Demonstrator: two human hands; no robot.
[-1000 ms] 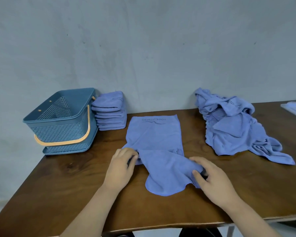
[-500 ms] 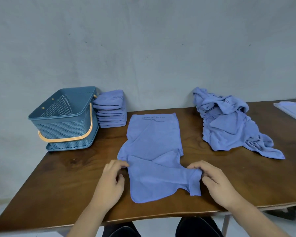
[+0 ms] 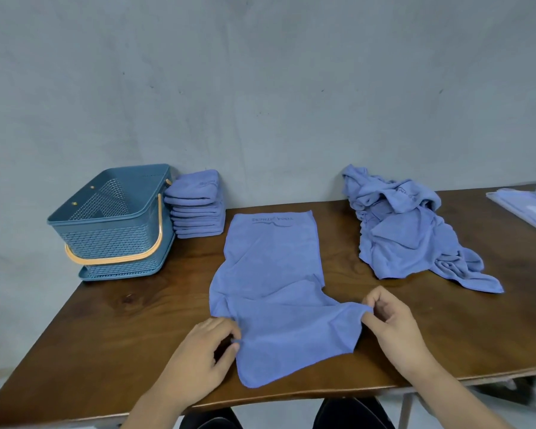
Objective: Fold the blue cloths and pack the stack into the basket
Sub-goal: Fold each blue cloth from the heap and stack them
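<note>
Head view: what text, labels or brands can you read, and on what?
"YOGA FITNESS", upside down, on the far end of the spread cloth.
Print on the unfolded heap: creased, unreadable.
Mark on the top cloth of the folded stack: too blurred.
On the basket: no text seen.

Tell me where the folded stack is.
In the head view, the folded stack sits at the far left of the table, just right of the basket and left of the spread cloth.
</note>
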